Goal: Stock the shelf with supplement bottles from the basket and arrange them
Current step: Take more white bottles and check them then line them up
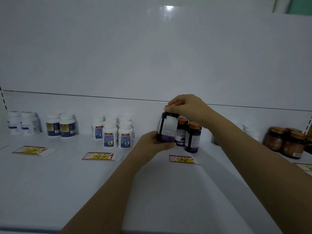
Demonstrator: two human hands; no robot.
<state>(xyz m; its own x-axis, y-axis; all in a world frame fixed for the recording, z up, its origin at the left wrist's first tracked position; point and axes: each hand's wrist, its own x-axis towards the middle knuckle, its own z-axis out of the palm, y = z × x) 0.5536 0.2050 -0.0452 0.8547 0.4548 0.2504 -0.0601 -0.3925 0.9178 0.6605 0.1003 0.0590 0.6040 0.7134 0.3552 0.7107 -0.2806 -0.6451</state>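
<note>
Left hand (pixel 152 143): fingers curled round base of dark bottle (pixel 166 128).
Dark bottle: upright over shelf (pixel 67 183), just left of two copper-capped bottles (pixel 192 137).
Right hand (pixel 184 107): fingers pinching cap from above.
Room: bare shelf in front; gap to white bottles (pixel 116 135) at left.
Hidden: cap under fingers; pale bottles behind right forearm unclear.

4 flat red-and-yellow paper price tags lie well apart in a row, the leftmost tag (pixel 33 150), the tag marked 147 (pixel 101 156), the tag marked 78 (pixel 182 159) and the tag cut by the right edge (pixel 303 166), below a glossy white back panel (pixel 152 56) bearing a bright reflection (pixel 168 8).
</note>
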